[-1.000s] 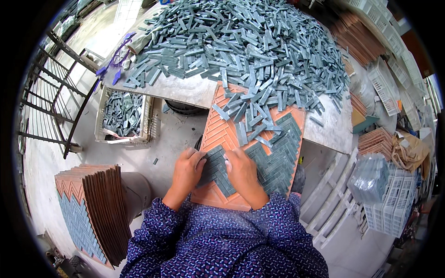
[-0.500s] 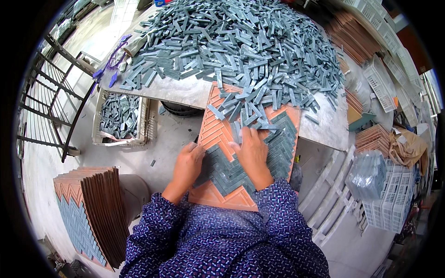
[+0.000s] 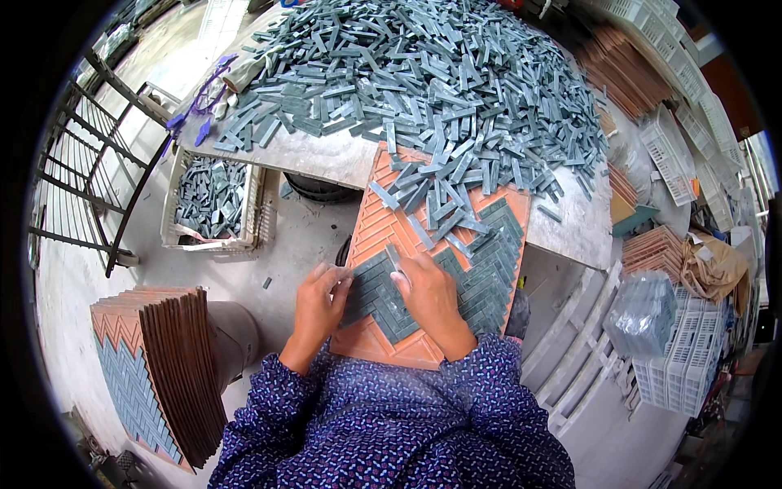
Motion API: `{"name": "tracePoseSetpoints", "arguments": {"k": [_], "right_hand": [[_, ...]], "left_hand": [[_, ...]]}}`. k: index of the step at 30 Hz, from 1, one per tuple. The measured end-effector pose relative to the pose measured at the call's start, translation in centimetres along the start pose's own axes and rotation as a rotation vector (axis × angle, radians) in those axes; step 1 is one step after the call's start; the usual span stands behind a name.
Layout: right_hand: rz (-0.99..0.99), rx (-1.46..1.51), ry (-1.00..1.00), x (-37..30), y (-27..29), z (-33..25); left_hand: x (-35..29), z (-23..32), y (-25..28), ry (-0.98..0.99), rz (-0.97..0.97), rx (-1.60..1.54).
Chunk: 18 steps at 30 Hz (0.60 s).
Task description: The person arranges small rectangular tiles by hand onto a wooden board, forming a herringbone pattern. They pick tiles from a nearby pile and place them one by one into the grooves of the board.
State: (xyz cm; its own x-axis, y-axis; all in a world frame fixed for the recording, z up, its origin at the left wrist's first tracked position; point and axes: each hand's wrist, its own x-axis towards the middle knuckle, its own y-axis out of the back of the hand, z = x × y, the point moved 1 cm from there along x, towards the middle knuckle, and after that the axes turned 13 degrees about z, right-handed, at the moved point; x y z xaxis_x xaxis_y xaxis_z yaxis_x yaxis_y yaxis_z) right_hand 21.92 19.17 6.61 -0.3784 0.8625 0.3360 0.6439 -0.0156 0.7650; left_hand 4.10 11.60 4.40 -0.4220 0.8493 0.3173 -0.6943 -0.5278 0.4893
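Observation:
An orange herringbone tray (image 3: 381,349) slopes from the table edge toward my lap, its grooves partly filled with grey-green stone strips (image 3: 389,303). My right hand (image 3: 430,297) is over the middle of the tray, pinching one stone strip (image 3: 393,257) between thumb and fingers. At the tray's left edge is my left hand (image 3: 319,300), its thumb and fingers brought together. What it holds, if anything, is too small to make out. Loose strips (image 3: 444,208) lie scattered over the tray's far part, and the unfilled grooves (image 3: 379,228) show at its left.
A large heap of stone strips (image 3: 423,81) covers the table (image 3: 330,156). Below left stand a crate (image 3: 251,208) of strips and a stack of trays (image 3: 175,350). A black metal rack (image 3: 102,175) is farther left. White crates (image 3: 680,359) and a plastic-wrapped bundle (image 3: 643,314) stand at right.
My right hand has moved left and nearer to me, away from the loose strips, and a strip now shows in its fingers. My left hand has shifted slightly left and nearer.

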Motion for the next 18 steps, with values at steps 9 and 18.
{"name": "tracePoseSetpoints", "arguments": {"k": [9, 18], "right_hand": [[-0.065, -0.062, -0.051, 0.4, -0.6, -0.1], [0.091, -0.076, -0.038, 3.3, 1.0, 3.1]], "left_hand": [[0.4, 0.5, -0.1, -0.001, 0.002, -0.019], [3.8, 3.1, -3.9, -0.198, -0.074, 0.201]]}}
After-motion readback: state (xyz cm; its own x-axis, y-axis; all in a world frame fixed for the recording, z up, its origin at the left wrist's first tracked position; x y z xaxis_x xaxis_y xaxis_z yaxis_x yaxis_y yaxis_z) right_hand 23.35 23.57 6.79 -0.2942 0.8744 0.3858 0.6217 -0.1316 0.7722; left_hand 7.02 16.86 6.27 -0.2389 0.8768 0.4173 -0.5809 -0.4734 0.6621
